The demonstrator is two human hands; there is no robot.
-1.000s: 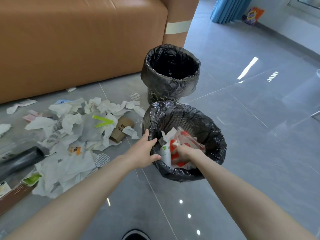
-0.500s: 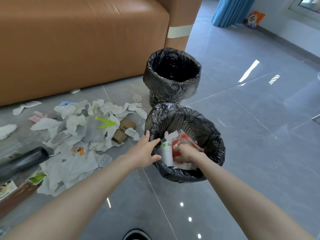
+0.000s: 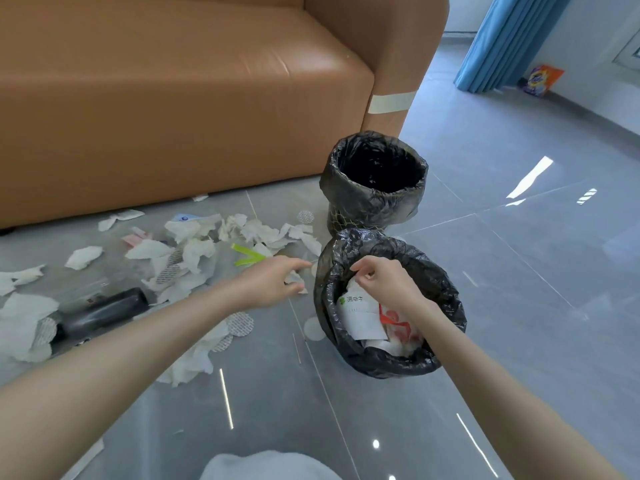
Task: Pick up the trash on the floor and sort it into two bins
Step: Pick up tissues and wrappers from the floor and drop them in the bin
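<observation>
1. Far left on the grey floor (image 3: 263,393), torn white tissue scraps (image 3: 194,247) lie crumpled in front of the brown sofa (image 3: 173,98). A dark bottle (image 3: 104,311) lies on its side among them, and round mesh-patterned pads (image 3: 239,323) sit nearer the person.
2. Just right of a yellow-green strip (image 3: 247,254), the left hand (image 3: 273,285) reaches low. Its fingers are stretched out and the thumb is spread below them, bracketing a small white scrap (image 3: 294,278) without closing on it.
3. The step in hand looks to be picking up that scrap. It will likely go best if finger and thumb pinch the paper itself, lift it straight up and carry it over a rim before letting go, since such light tissue could tear or flutter off.
4. Beside the scrap stands the near bin (image 3: 391,367), lined in black plastic. It holds a white carton with a green logo (image 3: 360,313) and a red-and-white wrapper (image 3: 396,323). The right hand (image 3: 384,282) hovers over the bin's far-left rim with its fingers curled; whether they pinch the liner or nothing cannot be told.
5. Behind it, the far bin (image 3: 375,202), also black-lined, shows only a dark inside, so its contents are unclear.
</observation>
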